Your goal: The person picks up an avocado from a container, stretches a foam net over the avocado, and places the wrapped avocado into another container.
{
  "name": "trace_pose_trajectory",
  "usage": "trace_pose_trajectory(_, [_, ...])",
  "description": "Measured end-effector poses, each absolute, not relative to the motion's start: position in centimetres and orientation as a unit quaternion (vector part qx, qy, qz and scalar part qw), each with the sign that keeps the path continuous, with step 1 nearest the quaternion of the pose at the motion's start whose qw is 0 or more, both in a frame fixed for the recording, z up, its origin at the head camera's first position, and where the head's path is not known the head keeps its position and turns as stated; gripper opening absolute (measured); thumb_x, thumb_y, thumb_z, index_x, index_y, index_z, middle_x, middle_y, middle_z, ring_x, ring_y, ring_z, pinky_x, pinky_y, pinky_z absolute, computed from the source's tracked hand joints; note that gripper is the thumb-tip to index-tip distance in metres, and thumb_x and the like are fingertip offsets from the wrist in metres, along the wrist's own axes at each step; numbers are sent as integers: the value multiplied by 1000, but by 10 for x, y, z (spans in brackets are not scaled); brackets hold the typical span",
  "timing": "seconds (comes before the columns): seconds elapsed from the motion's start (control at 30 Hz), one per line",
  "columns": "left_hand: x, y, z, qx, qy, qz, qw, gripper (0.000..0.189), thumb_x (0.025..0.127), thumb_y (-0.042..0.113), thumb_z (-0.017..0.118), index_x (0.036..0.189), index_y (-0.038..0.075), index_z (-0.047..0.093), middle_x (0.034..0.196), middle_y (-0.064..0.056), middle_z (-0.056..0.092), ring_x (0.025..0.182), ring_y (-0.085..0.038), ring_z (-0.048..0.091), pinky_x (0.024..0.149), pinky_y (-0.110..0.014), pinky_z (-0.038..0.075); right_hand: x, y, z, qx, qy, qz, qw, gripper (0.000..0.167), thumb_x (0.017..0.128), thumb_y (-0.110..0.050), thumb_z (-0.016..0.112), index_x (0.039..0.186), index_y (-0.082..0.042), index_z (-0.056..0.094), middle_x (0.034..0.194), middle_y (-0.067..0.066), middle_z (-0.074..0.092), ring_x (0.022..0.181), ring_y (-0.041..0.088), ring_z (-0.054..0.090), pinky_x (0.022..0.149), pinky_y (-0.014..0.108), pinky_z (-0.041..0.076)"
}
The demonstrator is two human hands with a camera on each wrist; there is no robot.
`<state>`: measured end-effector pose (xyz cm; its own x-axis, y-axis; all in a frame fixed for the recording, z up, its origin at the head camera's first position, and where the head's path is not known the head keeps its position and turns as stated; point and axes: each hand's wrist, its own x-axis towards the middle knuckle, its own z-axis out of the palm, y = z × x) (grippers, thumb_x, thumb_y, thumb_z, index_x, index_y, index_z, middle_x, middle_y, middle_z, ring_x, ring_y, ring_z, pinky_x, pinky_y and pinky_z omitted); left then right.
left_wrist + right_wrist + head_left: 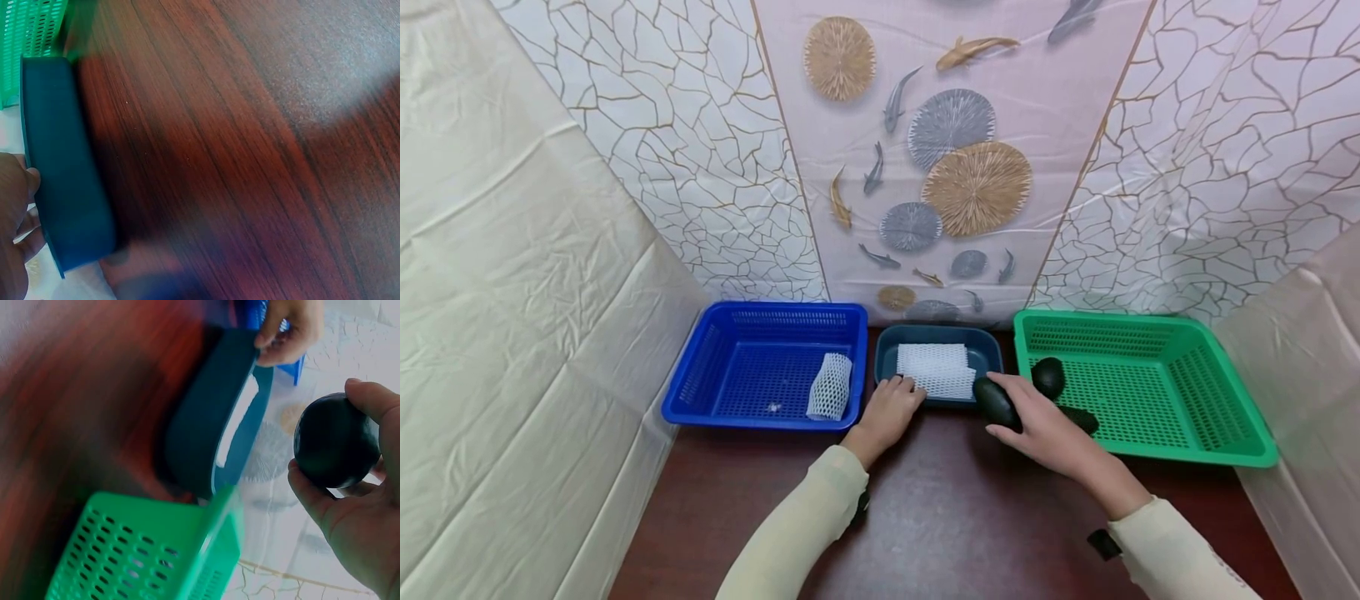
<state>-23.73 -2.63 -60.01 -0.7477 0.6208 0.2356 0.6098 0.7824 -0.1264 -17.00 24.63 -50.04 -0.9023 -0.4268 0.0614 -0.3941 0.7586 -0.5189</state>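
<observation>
My right hand holds a dark avocado between thumb and fingers, above the gap between the small tray and the green basket. In the right wrist view, the thumb and fingertips wrap the avocado from the side. My left hand grips the rim of a small dark teal tray at its front left corner; in the left wrist view the fingers lie over that rim. White foam net sleeves lie flat inside the tray. Two more dark avocados sit at the left side of the green basket.
A blue basket stands left of the tray, with a bulging white foam net sleeve and a small white scrap inside. Patterned cloth hangs close behind the containers. The brown table stretches out in front.
</observation>
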Motion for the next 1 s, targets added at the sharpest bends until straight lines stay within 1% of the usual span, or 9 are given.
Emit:
trace_pose_trajectory(0.17, [-237,-27,-599,-330,-934,22,138,23,102,12,62,120,20,74,109,-3,70,97,-21,64,75,-36,54,-163,240,-512,-235,931,-276,34,79,96,-31,75,160,-13,33,155,17,43,140,36,49,104,56,50])
trace_pose_trajectory(0.4, [-237,-27,-600,-331,-933,15,143,22,102,12,62,119,20,74,108,-3,70,96,-22,64,76,-36,54,-160,235,-535,-260,931,-254,17,78,93,-29,78,157,-10,38,149,14,51,133,31,55,101,50,52])
trace_pose_trajectory(0.5, [-237,-27,-600,-331,-933,11,143,22,102,12,63,118,20,75,108,-4,70,96,-22,64,75,-36,54,-158,231,-545,-259,934,-245,18,79,91,-27,80,156,-10,39,148,14,52,132,31,55,101,50,53])
trace_pose_trajectory(0.57, [-237,-27,-599,-330,-933,11,141,21,102,12,63,118,20,75,108,-4,70,96,-22,64,75,-36,54,-157,229,-551,-260,934,-244,20,79,90,-24,81,155,-8,40,147,16,53,132,32,56,101,51,52])
trace_pose_trajectory(0.67, [-237,-26,-599,-330,-934,16,136,21,102,12,62,118,20,74,108,-3,70,96,-22,64,75,-36,54,-155,226,-560,-251,935,-246,38,78,90,-23,81,155,-8,42,147,17,53,131,33,56,102,52,51])
trace_pose_trajectory(0.77, [-237,-26,-599,-329,-934,20,139,21,102,12,62,118,20,74,108,-3,70,96,-22,64,76,-36,54,-153,224,-569,-243,937,-245,58,76,90,-24,81,154,-8,43,146,18,54,127,35,58,99,54,52])
trace_pose_trajectory(0.87, [-237,-27,-600,-329,-933,18,144,21,102,12,62,117,20,74,107,-3,70,95,-22,64,75,-36,54,-151,222,-577,-235,939,-239,75,75,90,-26,81,153,-8,44,143,17,55,125,35,59,97,53,52])
trace_pose_trajectory(1.0, [-238,-27,-602,-330,-932,15,147,21,102,12,62,117,20,75,107,-3,70,95,-21,63,74,-36,54,-151,219,-586,-223,941,-239,91,73,90,-27,81,151,-7,46,141,16,57,124,33,59,98,51,52])
